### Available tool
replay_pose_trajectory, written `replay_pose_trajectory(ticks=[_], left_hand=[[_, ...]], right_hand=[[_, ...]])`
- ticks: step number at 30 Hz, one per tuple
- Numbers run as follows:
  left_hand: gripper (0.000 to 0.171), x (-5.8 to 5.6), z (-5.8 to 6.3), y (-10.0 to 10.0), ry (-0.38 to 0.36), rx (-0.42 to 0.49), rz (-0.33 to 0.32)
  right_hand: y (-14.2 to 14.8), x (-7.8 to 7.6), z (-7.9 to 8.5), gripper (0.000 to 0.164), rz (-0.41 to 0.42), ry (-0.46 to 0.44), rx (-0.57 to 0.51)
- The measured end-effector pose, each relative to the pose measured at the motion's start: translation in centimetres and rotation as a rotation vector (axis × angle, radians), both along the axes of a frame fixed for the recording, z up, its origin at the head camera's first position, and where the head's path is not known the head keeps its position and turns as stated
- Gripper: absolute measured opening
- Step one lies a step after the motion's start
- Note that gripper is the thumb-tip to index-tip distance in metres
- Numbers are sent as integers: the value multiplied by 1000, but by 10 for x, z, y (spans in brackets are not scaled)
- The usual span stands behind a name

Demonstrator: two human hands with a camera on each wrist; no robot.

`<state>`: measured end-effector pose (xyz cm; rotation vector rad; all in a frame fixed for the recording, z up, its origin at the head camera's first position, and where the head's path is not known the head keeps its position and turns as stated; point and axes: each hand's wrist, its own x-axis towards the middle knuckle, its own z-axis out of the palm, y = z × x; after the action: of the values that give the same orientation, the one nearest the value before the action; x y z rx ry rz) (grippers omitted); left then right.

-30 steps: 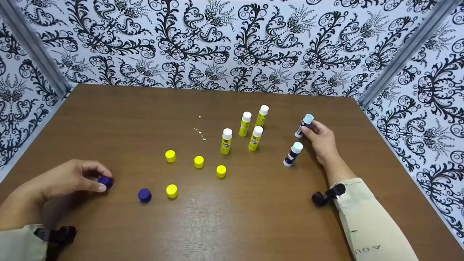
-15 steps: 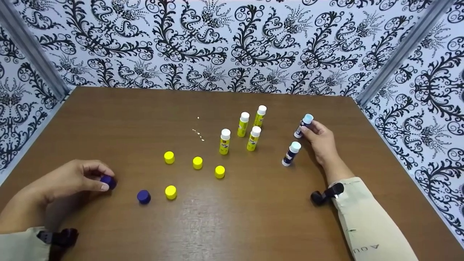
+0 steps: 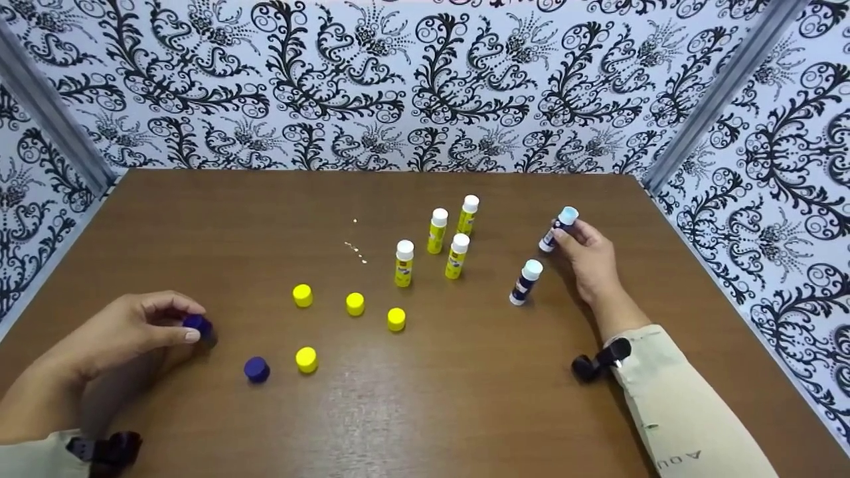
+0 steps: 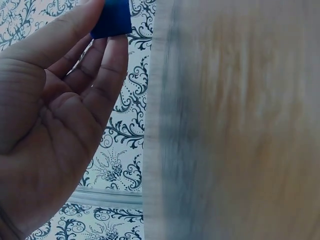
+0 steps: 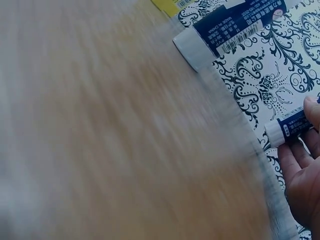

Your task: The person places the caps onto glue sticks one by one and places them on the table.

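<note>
While your left hand point(image 3: 126, 328) pinches a blue cap point(image 3: 197, 324) between thumb and fingertips just above the table point(image 3: 465, 411), your right hand point(image 3: 588, 255) grips a blue glue stick point(image 3: 558, 229), fingers curled round its lower barrel. Item held right: uncapped, pale tip up, long axis tilted, tip leaning away from your palm toward the back wall. Item held left: cap, far across the table from that stick. Second blue glue stick point(image 3: 524, 282): upright, just in front of your right hand, apart from it. Second blue cap point(image 3: 256, 369): loose, near your left hand. Four yellow glue sticks point(image 3: 431, 239): upright, centre. Four yellow caps point(image 3: 352, 318): scattered in front of them.
</note>
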<state>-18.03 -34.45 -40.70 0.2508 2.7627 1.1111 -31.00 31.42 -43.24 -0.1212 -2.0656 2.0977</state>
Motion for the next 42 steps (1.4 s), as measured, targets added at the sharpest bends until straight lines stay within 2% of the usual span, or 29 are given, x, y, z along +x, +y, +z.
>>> replay_pose_trajectory(ticks=[7,17,25,33,37,42], left_hand=[[39,-3,2,3,39,34,33],[36,-6,10,17,131,128,91],[36,-9,14,26,135,120,95],[36,-9,15,33,149,157,101],[36,-10,16,38,168,194,92],[36,-11,18,45,176,181,108]], right_hand=[[6,5,3,48,-10,76,-4],[9,14,10,43,7,82,-25],[13,22,14,54,12,90,-30],[15,25,18,40,-1,129,-34],[16,28,22,46,4,146,-36],[15,31,25,45,14,156,-64]])
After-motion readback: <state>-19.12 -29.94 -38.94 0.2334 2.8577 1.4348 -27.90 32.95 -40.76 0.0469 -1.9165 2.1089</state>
